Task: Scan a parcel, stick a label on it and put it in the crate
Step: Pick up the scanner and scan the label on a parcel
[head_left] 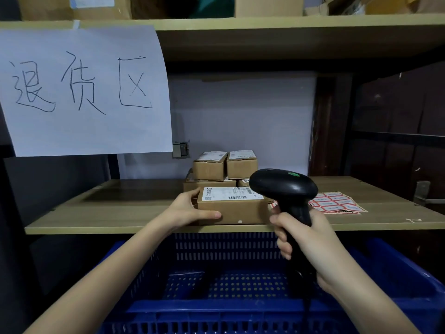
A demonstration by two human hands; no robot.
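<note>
1. A wooden shelf unit fills the view; its lower board carries the parcels and an upper board holds more cartons.
2. A blue perforated crate stands below the front edge of the lower board; no parcel shows inside it.
3. A large white paper sign with handwritten characters hangs from the upper board at left.
4. A stack of small cardboard boxes sits at the back of the lower board.
5. The parcel, a brown box with a white barcode label on top, rests at the board's front edge, just in front of the stack.
6. The black scanner is held above the parcel's right end, head tipped toward it.
7. A sheet of red-bordered labels lies flat on the board to the right.
8. The left hand grips the parcel's left end, thumb along its front face.
9. The right hand is closed around the scanner's handle.
</note>
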